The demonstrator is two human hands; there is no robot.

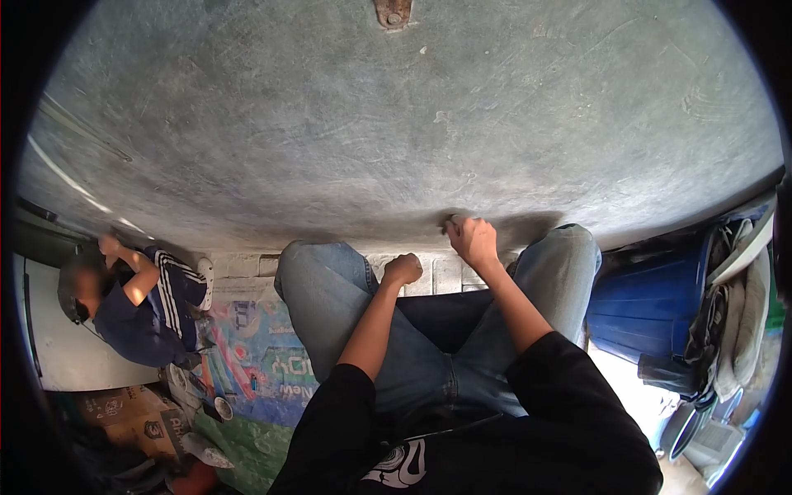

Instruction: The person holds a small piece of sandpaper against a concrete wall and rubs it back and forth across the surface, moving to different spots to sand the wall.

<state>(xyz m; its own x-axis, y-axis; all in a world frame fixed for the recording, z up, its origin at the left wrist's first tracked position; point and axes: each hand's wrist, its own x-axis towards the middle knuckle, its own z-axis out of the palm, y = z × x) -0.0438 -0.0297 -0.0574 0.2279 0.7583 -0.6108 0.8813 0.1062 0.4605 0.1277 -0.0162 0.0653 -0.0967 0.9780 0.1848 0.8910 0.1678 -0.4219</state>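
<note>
Before me rises a grey, scuffed wall (pixel 396 124). My right hand (pixel 473 239) is at its lower part, fingers curled around something small and dark that I cannot make out, which casts a shadow on the grey surface. Between my knees, my left hand (pixel 403 270) is closed in a loose fist near my left thigh; whatever it may hold is hidden. My jeans (pixel 322 289) show on both sides of the hands.
Another person (pixel 144 305) crouches at the left by the same wall. A printed sheet (pixel 260 355) covers the floor, with cardboard (pixel 136 421) below left. A blue bin (pixel 643 297) with cloths (pixel 730 322) stands right. A metal bracket (pixel 393 12) is at the top.
</note>
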